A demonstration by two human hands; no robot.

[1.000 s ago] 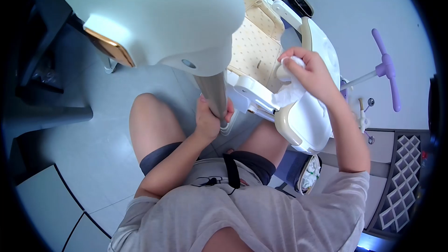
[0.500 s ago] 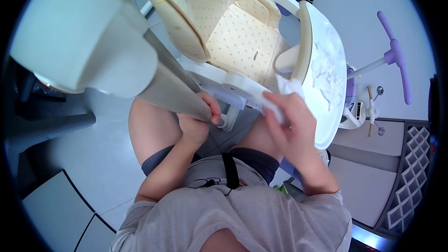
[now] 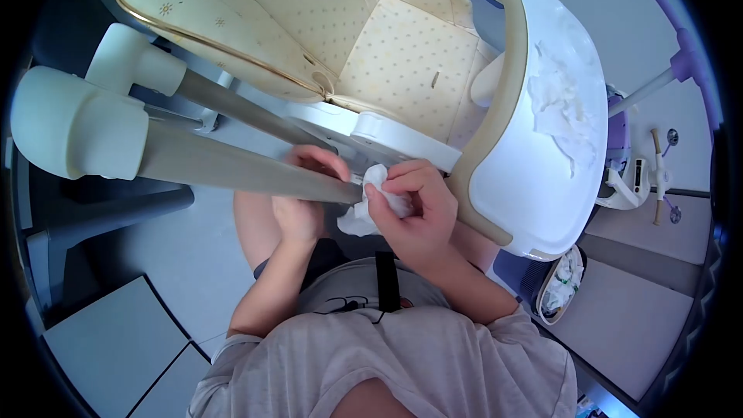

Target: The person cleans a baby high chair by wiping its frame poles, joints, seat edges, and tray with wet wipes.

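Observation:
My left hand (image 3: 299,205) is wrapped round the near grey tube (image 3: 232,162) of a high chair, close to its narrow end; part of the palm is hidden behind the tube. In my right hand (image 3: 422,205), a crumpled white tissue (image 3: 360,220) is pinched against that same tube end. The tube's other end carries a white rounded cap (image 3: 85,131). Beyond my hands is the high chair's cream patterned seat (image 3: 402,62). Its white tray (image 3: 518,205) with a beige rim lies to the right, and crumpled tissue (image 3: 565,104) rests on it.
A second grey tube (image 3: 240,112) runs behind the near one. To the right stand a purple-handled ride-on toy (image 3: 685,54) and a small bin (image 3: 580,263) filled with used tissue. Pale cabinets (image 3: 116,348) border the lower left. A dark frame (image 3: 116,213) stands at left.
My right hand has moved left and down from beside the tray, bringing the tissue onto the tube end. The tube tilts flatter now, and the view has shifted. My left hand keeps its hold.

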